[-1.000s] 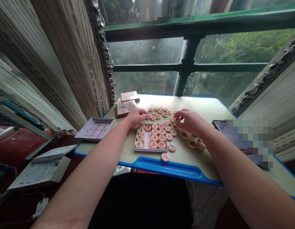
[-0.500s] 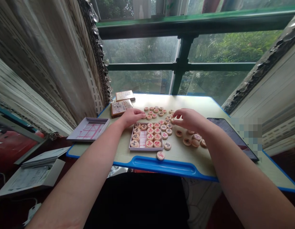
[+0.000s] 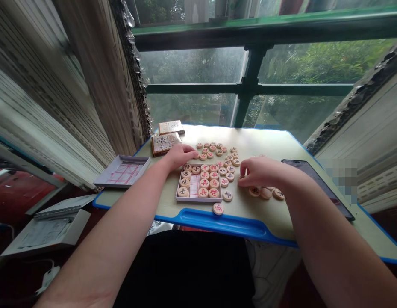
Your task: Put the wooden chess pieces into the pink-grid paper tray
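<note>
My left hand [image 3: 183, 155] hovers at the far left corner of a shallow white box [image 3: 198, 199], its fingers pinched together at a round wooden Chinese chess piece [image 3: 196, 155]. Inside the box lie rows of pieces, black-marked ones on the left and red-marked ones such as a red chess piece [image 3: 203, 192] on the right. A bare strip of printed paper shows between them. My right hand [image 3: 260, 171] is lowered to the table right of the box. Its thumb and fingers close on another Chinese chess piece [image 3: 241, 177], mostly covered by the fingers.
Loose chess pieces [image 3: 229, 176] are scattered behind and right of the box. A white lid [image 3: 121, 171] lies left, and two small patterned boxes [image 3: 166, 143] sit at the back. A tablet [image 3: 316, 184] rests on the right. A blue trough [image 3: 224, 222] lines the table's front edge.
My right hand has come down and toward me, from the pieces at the back onto a piece right of the box. My left hand stays near the same place. The view has shifted slightly.
</note>
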Tool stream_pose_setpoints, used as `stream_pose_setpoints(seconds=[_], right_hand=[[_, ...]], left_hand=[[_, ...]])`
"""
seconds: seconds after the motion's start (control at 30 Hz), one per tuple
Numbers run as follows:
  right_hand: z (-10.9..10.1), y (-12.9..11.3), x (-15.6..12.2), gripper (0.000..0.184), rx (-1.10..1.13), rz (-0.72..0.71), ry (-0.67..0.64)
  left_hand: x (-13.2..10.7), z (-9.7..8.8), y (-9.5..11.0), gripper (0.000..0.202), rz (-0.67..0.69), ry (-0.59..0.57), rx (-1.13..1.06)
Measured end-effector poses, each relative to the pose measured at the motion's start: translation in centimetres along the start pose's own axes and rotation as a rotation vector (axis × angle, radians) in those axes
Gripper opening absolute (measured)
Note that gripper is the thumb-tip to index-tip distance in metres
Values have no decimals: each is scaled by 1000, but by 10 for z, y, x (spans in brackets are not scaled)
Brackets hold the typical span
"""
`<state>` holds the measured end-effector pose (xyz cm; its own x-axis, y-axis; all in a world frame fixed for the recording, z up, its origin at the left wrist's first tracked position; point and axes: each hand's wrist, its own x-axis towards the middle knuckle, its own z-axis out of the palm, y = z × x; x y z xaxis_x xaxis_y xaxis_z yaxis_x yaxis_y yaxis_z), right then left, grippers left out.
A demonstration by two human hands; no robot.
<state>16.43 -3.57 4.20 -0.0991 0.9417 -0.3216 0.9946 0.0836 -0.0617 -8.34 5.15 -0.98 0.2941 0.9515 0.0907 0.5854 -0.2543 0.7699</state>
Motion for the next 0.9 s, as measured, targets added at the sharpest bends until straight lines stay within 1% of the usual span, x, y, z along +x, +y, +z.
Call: stream_pose_setpoints(seconds=[0.1, 0.27, 0.43, 0.53, 0.63, 0.73, 0.9], right_hand=[[-4, -5, -4, 25, -5, -4, -2], [-8, -12, -8, 30, -8, 4, -9], [-7, -10, -8, 31, 11, -39, -27], [-6, -7, -7, 29, 12, -47, -25], [-5, -4, -6, 25, 20, -64, 7], [-6, -5, -9, 22, 58, -97, 59], [-9, -15, -14, 25, 148, -232, 125]], left_hand=[[0, 0, 1, 34, -11, 9, 14], [-1, 0, 0, 33, -4, 5, 6], [-1, 0, -1, 33, 9, 3, 12], [-1, 0, -1, 36, 16, 6, 21], [0, -1, -2, 39, 23, 9, 53], [1, -1, -3, 38, 23, 18, 84], [1, -2, -2, 35, 31, 30, 110]])
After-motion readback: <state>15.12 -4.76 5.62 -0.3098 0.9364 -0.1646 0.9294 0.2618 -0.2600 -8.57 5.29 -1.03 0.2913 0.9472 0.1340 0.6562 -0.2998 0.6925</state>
